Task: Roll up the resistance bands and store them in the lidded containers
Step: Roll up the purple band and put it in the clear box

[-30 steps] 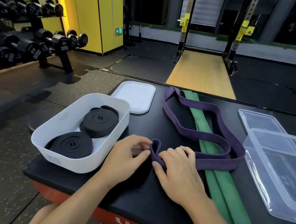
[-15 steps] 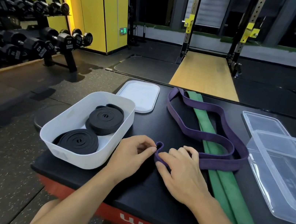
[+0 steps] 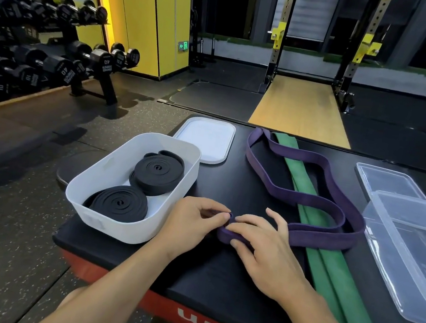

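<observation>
A purple resistance band (image 3: pixel 311 198) snakes across the black box top (image 3: pixel 218 267), lying over a flat green band (image 3: pixel 328 270). Its near end is folded into a small tight curl between my hands. My left hand (image 3: pixel 191 224) pinches that curl from the left with thumb and fingertips. My right hand (image 3: pixel 262 246) holds it from the right, fingers curled over the fold. A white container (image 3: pixel 170 218) on the left holds two rolled black bands (image 3: pixel 159 171). Its white lid (image 3: pixel 205 139) lies behind it.
A clear plastic container (image 3: pixel 412 263) and its clear lid (image 3: pixel 389 179) sit at the right edge of the box. A dumbbell rack (image 3: pixel 55 60) stands far left on the gym floor. A squat rack (image 3: pixel 316 52) stands behind the box.
The purple band's near end has been curled tighter between my fingertips, from an open loop into a small roll. Both hands stay at the same spot; the camera shifted slightly.
</observation>
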A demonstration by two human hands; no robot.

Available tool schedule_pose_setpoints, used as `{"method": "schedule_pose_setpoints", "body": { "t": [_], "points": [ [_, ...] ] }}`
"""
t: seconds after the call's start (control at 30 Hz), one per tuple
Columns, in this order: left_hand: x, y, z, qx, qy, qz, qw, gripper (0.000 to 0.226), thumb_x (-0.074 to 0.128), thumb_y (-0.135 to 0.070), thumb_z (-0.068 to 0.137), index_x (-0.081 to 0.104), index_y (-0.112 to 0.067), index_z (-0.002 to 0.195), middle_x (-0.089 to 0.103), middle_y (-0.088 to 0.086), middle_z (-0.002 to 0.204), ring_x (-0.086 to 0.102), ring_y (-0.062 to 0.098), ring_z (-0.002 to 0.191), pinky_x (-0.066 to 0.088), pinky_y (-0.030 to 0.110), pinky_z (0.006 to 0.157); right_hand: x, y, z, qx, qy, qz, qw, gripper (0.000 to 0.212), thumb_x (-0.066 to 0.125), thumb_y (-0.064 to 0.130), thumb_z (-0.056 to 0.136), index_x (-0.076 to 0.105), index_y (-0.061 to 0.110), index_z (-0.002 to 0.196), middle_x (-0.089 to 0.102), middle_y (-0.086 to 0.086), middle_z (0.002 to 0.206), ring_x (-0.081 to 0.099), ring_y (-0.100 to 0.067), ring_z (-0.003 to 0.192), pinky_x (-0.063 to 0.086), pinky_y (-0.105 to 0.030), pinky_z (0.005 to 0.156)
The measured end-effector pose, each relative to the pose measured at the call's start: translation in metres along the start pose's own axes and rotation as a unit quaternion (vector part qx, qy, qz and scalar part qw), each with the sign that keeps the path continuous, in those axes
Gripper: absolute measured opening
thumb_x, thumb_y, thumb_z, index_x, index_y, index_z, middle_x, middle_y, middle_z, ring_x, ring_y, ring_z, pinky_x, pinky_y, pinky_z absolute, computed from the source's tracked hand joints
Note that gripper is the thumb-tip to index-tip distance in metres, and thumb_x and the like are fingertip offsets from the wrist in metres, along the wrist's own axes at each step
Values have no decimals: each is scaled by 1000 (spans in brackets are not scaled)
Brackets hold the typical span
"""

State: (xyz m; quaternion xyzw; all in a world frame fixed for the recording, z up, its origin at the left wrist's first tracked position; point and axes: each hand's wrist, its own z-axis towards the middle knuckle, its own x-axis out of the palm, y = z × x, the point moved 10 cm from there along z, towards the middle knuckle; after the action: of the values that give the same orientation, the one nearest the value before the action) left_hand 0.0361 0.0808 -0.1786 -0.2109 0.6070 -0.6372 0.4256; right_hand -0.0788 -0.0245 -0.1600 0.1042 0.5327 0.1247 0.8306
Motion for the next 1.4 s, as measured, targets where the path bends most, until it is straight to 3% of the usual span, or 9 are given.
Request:
{"method": "schedule_pose_setpoints", "body": {
  "t": [0.2, 0.3, 0.43, 0.57, 0.73, 0.93, 1.13, 1.23, 1.4],
  "points": [
    [3, 2, 1, -5, 6, 12, 1000, 15, 71, -8, 96, 83, -18, 94, 81, -5, 90, 76, 15, 90, 58, 30, 88, -1, 0, 0, 13, -17, -23, 1000, 26, 53, 19, 95, 60, 38, 112, 58, 25, 111, 49, 0, 119, 5, -34, 124],
    [4, 7, 2, -17, 4, 14, 1000, 22, 69, -15, 97, 81, -33, 97, 80, -7, 96, 76, 14, 96, 60, 41, 92, 0, 0, 1, 23, -8, -25, 999, 25, 52, 19, 95, 55, 40, 108, 54, 27, 110, 48, 4, 115, 5, -34, 125],
    [4, 8, 3, -15, 4, 15, 1000, 19, 70, -27, 91, 81, -42, 93, 80, -6, 96, 76, 19, 95, 60, 51, 91, -3, 7, 1, 7, -15, -24, 1000, 6, 54, 35, 90, 55, 37, 96, 58, 25, 102, 52, 5, 106, 13, -42, 125],
    [4, 4, 2, -12, 2, 39, 999, 14, 78, -23, 92, 82, -35, 96, 80, -12, 94, 75, 7, 93, 60, 39, 93, -6, 5, 4, 13, -27, -6, 1000, 22, 57, 58, 88, 54, 36, 91, 61, 21, 89, 57, 3, 93, 9, -32, 124],
    [0, -1, -3, -23, -25, 55, 998, 15, 86, -35, 83, 81, -33, 97, 79, -13, 86, 75, 3, 85, 59, 25, 84, -6, 7, 4, 12, -23, 9, 1000, 29, 66, 33, 92, 37, 34, 93, 53, 19, 79, 53, 0, 80, 18, -33, 123],
    [-1, 4, 3, -32, -14, 45, 998, 9, 81, -24, 87, 84, -30, 93, 80, -9, 88, 77, 10, 88, 60, 37, 86, -7, 6, 5, 16, -20, 9, 1000, 39, 66, 18, 94, 33, 40, 92, 57, 18, 82, 56, 0, 81, 19, -35, 122],
    [4, -7, 2, -5, -9, 67, 998, 22, 71, -14, 92, 83, -31, 84, 79, -10, 84, 74, 11, 83, 56, 35, 81, -4, 0, 7, 49, -24, 17, 998, 32, 60, 20, 97, 45, 43, 112, 65, 20, 99, 56, 0, 101, 9, -33, 124],
    [6, -8, 2, 0, 1, 75, 997, 18, 66, -20, 91, 80, -29, 85, 78, -6, 81, 73, 22, 84, 58, 43, 85, -1, -6, 8, 81, -28, 1, 996, 28, 59, 23, 98, 52, 45, 115, 59, 14, 95, 54, -5, 101, 8, -38, 126],
    [11, -11, 1, 7, 27, 85, 996, 18, 62, -21, 89, 77, -22, 81, 74, 0, 76, 66, 23, 77, 55, 45, 84, -5, -7, 6, 106, -60, -53, 991, 26, 65, 20, 96, 64, 40, 111, 52, 12, 81, 52, -5, 96, 7, -42, 126]
  ]
}}
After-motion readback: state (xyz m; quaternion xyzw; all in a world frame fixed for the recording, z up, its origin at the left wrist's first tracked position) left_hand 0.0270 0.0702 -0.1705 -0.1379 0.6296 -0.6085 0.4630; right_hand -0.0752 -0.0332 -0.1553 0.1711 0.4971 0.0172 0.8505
